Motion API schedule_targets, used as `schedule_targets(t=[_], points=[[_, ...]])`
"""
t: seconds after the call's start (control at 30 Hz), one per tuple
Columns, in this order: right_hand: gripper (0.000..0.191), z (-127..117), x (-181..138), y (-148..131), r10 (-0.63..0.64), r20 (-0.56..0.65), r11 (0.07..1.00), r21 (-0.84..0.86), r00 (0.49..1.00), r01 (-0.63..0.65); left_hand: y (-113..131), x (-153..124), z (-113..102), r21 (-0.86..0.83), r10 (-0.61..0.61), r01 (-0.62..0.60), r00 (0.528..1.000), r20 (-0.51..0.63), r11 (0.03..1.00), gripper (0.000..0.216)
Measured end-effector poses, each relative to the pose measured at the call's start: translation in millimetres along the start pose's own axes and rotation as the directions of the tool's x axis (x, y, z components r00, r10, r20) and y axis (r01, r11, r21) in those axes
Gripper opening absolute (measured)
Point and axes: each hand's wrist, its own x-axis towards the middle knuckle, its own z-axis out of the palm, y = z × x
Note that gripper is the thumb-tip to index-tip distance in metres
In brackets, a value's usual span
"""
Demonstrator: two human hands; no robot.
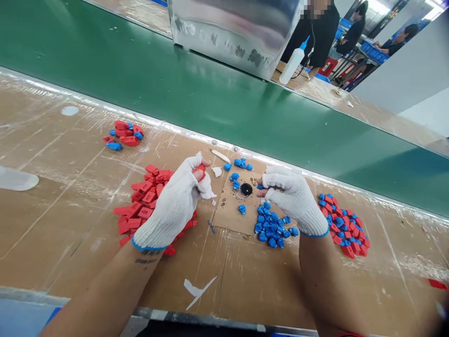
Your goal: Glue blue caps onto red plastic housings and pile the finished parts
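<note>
Two white-knit-gloved hands showed: left hand point(171, 206), right hand point(296, 199). Small plastic clips made four heaps: one all-red heap point(142, 206), one all-blue heap point(271, 228), one larger red-and-blue heap point(345, 229), one smaller red-and-blue heap point(124, 135). There was one black round disc point(246, 189) and one white squeeze bottle point(293, 63).

Left hand point(173, 206) pinches red part point(201, 170); right hand point(296, 199) over blue pile point(271, 227).

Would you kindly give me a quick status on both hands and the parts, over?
Left hand gripping red piece. Right hand pinching blue piece. Black disc lies between them.
</note>
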Motion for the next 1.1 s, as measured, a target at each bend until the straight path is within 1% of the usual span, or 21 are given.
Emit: schedule_targets(t=[0.13,0.27,0.37,0.47,0.57,0.67,0.77,0.83,0.97,1.1], points=[[0.025,1,3,-5,-0.023,0.073,0.994,-0.108,0.997,0.031,1,2,-1,0.013,-0.001,0.001,1.0,-0.031,1.0,0.009],[0.016,6,1,-4,-0.047,0.1,0.977,-0.203,0.994,0.067,1,3,-1,-0.012,-0.026,0.025,0.999,-0.032,1.0,0.009],[0.006,8,-4,1,0.022,0.084,0.96,-0.281,0.996,0.002,0,3,-2,-0.012,-0.014,0.014,1.0,-0.022,1.0,0.01],[0.013,9,-7,6,0.073,0.074,0.941,-0.335,0.995,-0.044,2,3,-2,-0.008,-0.014,0.014,1.0,-0.006,1.0,0.01],[0.012,9,-7,10,0.076,0.067,0.923,-0.383,0.995,-0.045,4,3,-1,0.009,-0.035,0.035,0.999,-0.02,0.999,0.011],[0.009,11,-5,10,0.073,0.067,0.915,-0.401,0.995,-0.04,5,4,-1,0.019,-0.052,0.053,0.998,-0.035,0.998,0.011],[0.009,12,-3,8,0.072,0.069,0.912,-0.41,0.995,-0.038,5,5,-1,0.028,-0.045,0.046,0.998,-0.034,0.999,0.011],[0.01,12,-3,6,0.09,0.072,0.915,-0.4,0.993,-0.054,6,5,0,0.034,-0.038,0.04,0.998,-0.056,0.999,0.012],[0.01,12,-2,4,0.102,0.074,0.922,-0.382,0.992,-0.066,8,4,3,0.008,-0.03,0.031,0.995,-0.097,0.999,0.016],[0.007,12,-1,3,0.095,0.088,0.921,-0.386,0.992,-0.053,7,5,2,0.001,-0.022,0.022,0.994,-0.105,1.0,0.016]])
